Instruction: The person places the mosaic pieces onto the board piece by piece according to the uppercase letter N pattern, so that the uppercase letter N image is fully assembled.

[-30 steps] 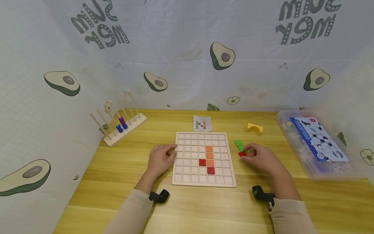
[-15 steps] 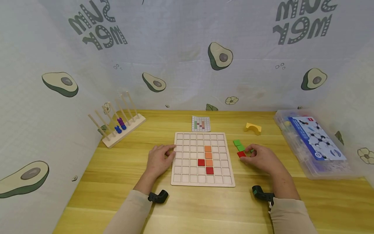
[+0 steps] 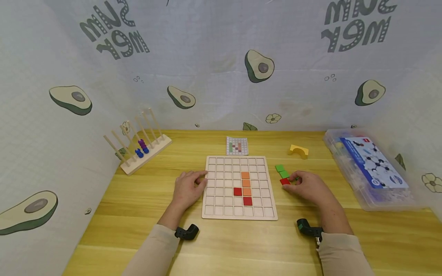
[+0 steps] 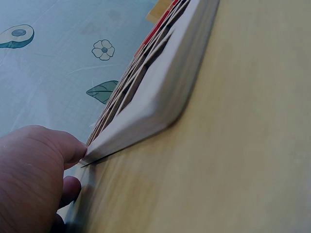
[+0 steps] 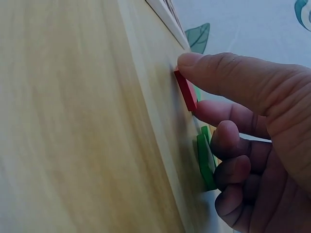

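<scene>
A wooden grid board [image 3: 221,210] lies mid-table, with three orange squares [image 3: 246,183] and two red squares [image 3: 247,201] in its cells. My left hand [image 3: 187,190] touches the board's left edge with its fingers relaxed; in the left wrist view the thumb [image 4: 68,145] rests at the board's corner. Right of the board, my right hand [image 3: 309,187] pinches a red square [image 3: 284,181] between thumb and index finger. In the right wrist view this red piece [image 5: 186,91] stands tilted near the tabletop, with green pieces [image 5: 205,162] beside the curled fingers. Two green squares [image 3: 280,168] lie behind it.
A small printed grid card [image 3: 237,146] lies behind the board. A yellow arch block [image 3: 298,151] is at the back right, and a clear plastic case [image 3: 371,201] stands at the far right. At the back left is a peg stand [image 3: 146,154] with beads.
The head view has shifted slightly. Both hands stay at nearly the same places, the left at the board's edge and the right at the red square.
</scene>
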The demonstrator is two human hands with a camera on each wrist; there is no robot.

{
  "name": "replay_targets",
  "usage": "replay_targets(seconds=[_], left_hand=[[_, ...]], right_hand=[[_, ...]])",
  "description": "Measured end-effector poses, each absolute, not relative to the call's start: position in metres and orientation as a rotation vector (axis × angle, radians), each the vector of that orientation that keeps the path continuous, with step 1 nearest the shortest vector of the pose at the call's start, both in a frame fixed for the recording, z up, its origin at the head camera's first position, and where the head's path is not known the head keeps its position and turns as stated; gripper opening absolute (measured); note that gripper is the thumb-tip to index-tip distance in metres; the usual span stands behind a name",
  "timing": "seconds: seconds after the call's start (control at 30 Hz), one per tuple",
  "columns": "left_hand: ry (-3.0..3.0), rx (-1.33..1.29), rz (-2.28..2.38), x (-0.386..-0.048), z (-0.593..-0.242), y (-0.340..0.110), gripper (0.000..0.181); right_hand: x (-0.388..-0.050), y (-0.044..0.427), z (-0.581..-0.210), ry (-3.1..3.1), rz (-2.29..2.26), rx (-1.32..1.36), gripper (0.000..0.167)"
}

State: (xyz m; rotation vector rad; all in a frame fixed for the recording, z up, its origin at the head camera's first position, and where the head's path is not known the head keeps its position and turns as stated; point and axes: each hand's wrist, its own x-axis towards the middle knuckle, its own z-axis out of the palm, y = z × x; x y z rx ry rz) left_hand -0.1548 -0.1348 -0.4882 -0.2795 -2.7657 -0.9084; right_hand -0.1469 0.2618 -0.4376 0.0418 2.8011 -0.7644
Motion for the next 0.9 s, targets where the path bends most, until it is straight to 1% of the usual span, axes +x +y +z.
replay_targets(seconds=[0.23, 0.6, 0.9], left_hand=[[-2.778, -0.272, -0.919, -0.1545, -0.4856, -0.1346, 0.029], [-2.772, -0.284, -0.923, -0.1542, -0.4856, -0.1358, 0.029], [-2.781, -0.279, -0.931, -0.1543, -0.485, -0.1353, 0.029]], right_hand=[[-0.1467, 0.2596, -0.4383, 2.794, -0.792, 0.071, 0.038], [-0.1471, 0.2569, -0.4392, 2.81, -0.761, 0.103, 0.043], [-0.146, 0.2569, -0.4366, 2.776, -0.791, 0.115, 0.037]])
